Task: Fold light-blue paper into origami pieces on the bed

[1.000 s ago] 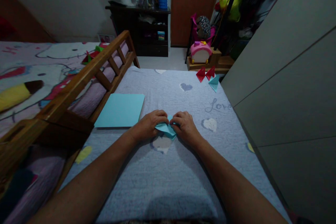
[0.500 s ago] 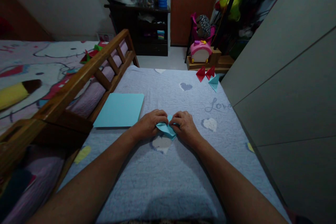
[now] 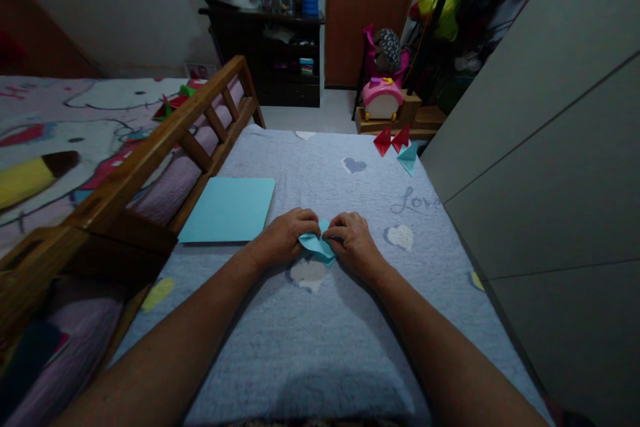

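Between my two hands is a small folded piece of light-blue paper (image 3: 320, 249), its flaps partly raised. My left hand (image 3: 291, 232) pinches its left side with curled fingers. On the other side my right hand (image 3: 351, 240) grips the paper between thumb and fingers. Some of the folds are hidden behind my fingertips. Left of my left hand a light-blue sheet or stack of paper (image 3: 230, 210) lies flat on the bed cover.
Two red folded paper pieces (image 3: 383, 142) and a light-blue folded one (image 3: 409, 159) rest at the far right corner of the bed cover (image 3: 310, 167). A wooden rail (image 3: 150, 140) borders the left side; a pale cabinet (image 3: 540, 167) stands on the right.
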A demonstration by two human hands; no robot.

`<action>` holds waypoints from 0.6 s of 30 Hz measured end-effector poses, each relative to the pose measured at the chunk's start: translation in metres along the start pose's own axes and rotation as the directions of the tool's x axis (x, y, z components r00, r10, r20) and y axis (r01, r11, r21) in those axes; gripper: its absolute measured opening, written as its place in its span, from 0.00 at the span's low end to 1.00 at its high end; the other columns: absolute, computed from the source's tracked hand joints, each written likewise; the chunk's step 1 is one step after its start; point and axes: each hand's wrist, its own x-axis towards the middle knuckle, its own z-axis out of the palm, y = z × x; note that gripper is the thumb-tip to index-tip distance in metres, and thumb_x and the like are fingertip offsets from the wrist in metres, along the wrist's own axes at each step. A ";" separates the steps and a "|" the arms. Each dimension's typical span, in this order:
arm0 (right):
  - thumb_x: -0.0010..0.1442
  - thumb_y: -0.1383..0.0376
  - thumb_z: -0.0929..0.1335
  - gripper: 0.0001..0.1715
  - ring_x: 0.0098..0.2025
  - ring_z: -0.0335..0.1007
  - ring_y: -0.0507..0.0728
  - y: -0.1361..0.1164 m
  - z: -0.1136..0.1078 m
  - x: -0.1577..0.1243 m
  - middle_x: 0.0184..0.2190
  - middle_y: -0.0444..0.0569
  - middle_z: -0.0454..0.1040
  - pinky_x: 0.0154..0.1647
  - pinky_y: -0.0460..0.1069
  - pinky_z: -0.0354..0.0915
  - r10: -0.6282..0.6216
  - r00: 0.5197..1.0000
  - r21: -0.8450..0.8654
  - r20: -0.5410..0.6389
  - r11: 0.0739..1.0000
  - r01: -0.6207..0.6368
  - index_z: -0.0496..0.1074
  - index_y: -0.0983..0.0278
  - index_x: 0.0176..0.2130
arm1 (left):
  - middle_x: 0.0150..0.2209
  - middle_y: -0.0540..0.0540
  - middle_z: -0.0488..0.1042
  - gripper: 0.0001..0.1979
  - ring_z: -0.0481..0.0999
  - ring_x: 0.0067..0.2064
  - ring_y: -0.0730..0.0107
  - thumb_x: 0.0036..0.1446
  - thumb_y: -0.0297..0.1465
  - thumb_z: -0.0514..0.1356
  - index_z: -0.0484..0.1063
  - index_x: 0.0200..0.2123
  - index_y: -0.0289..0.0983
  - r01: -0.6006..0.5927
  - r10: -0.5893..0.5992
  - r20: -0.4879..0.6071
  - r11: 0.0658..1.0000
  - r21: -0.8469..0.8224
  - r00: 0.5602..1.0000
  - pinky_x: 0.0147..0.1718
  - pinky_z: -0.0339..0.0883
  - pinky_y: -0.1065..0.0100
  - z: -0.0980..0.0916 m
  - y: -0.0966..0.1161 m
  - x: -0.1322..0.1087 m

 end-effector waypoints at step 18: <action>0.59 0.75 0.68 0.17 0.46 0.63 0.59 0.008 -0.006 -0.003 0.41 0.50 0.74 0.50 0.56 0.57 -0.059 0.998 0.048 0.025 0.997 0.058 0.81 0.57 0.40 | 0.41 0.45 0.74 0.10 0.72 0.44 0.64 0.55 0.20 0.58 0.76 0.37 0.38 -0.001 0.001 0.001 1.000 -0.005 1.000 0.45 0.65 0.63 0.001 -0.002 0.000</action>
